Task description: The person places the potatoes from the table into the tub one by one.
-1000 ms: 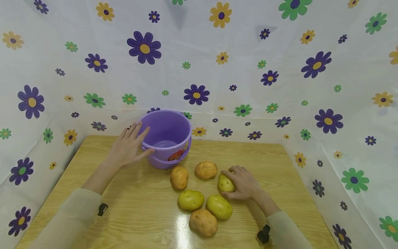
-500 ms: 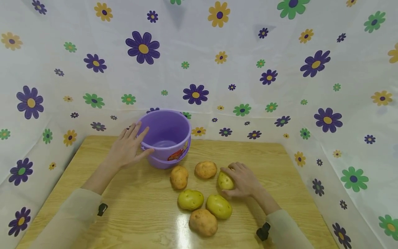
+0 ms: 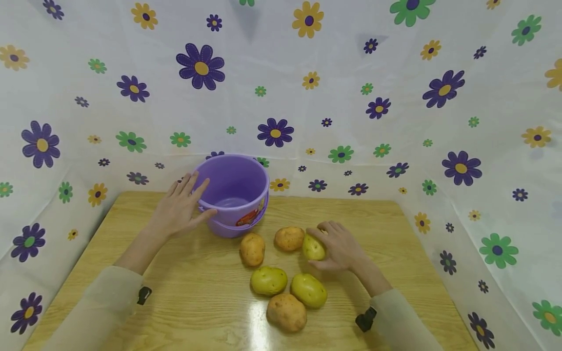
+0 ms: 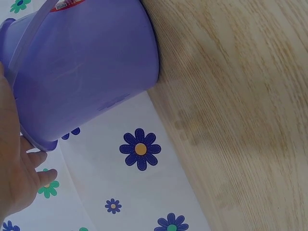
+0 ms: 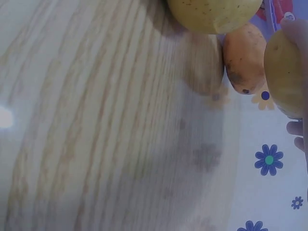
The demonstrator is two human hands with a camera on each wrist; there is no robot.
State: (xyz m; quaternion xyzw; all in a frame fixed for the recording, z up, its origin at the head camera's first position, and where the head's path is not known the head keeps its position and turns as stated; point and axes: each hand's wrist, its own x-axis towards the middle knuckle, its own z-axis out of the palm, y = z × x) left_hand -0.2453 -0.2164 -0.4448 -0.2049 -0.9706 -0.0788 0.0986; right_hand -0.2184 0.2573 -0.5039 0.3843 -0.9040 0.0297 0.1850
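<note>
Five potatoes (image 3: 269, 281) apparently remain to handle on the desk (image 3: 189, 292), lower centre; your right grip (image 3: 338, 247) pinches one potato (image 3: 313, 249), your spread left grip (image 3: 177, 208) touches the bucket (image 3: 226, 217).

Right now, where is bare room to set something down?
Free on the wooden table: left front, between the pale left sleeve and the oval brown and yellow-green potatoes; right, beyond the right hand. Crowded: among those potatoes and by the purple plastic bucket.
</note>
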